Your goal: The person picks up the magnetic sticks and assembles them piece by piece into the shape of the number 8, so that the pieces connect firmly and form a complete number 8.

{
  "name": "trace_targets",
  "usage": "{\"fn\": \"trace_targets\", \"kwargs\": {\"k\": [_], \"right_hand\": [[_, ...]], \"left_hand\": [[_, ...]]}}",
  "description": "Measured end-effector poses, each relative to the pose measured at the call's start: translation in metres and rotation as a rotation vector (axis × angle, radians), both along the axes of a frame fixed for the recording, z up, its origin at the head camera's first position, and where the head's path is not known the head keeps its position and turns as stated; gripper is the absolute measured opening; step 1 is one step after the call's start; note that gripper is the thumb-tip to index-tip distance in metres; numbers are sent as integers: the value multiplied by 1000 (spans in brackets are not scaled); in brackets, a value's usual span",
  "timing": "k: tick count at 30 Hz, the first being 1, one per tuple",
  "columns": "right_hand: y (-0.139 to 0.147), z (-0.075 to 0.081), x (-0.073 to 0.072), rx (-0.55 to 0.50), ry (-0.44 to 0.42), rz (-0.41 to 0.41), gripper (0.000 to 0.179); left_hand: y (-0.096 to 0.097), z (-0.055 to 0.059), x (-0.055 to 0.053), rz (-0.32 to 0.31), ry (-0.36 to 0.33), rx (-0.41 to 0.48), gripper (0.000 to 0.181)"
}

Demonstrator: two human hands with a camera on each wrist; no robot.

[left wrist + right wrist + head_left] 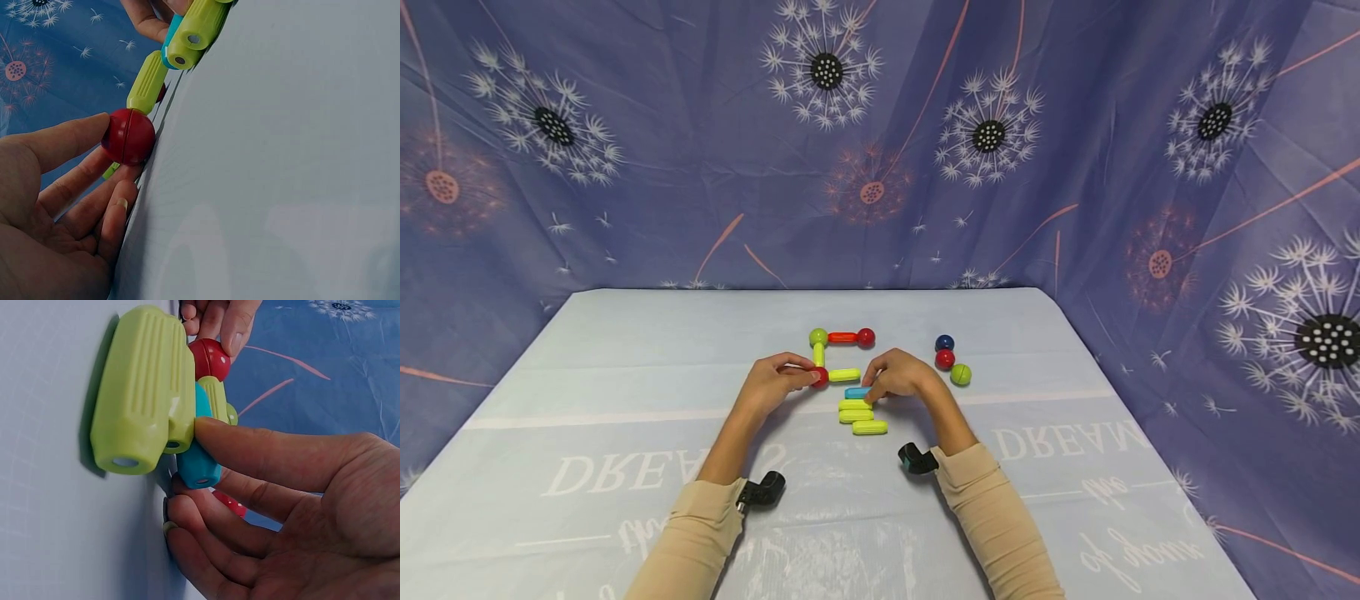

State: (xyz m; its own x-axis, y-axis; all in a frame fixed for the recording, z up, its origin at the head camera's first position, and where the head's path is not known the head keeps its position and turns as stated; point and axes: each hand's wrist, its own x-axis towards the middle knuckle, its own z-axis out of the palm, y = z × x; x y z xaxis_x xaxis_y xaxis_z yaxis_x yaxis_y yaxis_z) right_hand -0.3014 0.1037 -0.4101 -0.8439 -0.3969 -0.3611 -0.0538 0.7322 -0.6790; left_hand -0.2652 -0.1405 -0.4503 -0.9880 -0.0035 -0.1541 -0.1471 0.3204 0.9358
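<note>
My left hand (775, 382) holds a red ball (129, 136) between thumb and fingers. From that ball a yellow-green magnetic rod (844, 376) sticks out to the right, and another yellow-green rod (818, 355) runs away to a green ball (818, 337). A red rod (842, 337) joins the green ball to a second red ball (866, 337). My right hand (897, 375) pinches a blue magnetic rod (199, 465), thumb on its near side and fingers behind. Beside the blue rod lie loose yellow-green rods (870, 427), close together, with metal discs in their ends.
To the right of the right hand sit a dark blue ball (944, 342), a red ball (944, 359) and a green ball (960, 374). A pale printed cloth (647, 367) covers the table. Behind it hangs a blue dandelion-patterned curtain (700, 150).
</note>
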Motion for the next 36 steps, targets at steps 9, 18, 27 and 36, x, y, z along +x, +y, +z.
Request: {"fn": "trace_targets", "kwargs": {"k": [9, 18, 27, 36], "right_hand": [[2, 2, -1, 0, 39, -41, 15], [6, 4, 0, -44, 48, -116, 17], [8, 6, -1, -69, 59, -110, 17], [12, 7, -2, -100, 70, -127, 17]], "left_hand": [[0, 1, 1, -11, 15, -6, 35], [-1, 1, 0, -14, 9, -8, 34], [-1, 3, 1, -15, 9, -4, 34], [-1, 0, 0, -16, 14, -14, 34]]}}
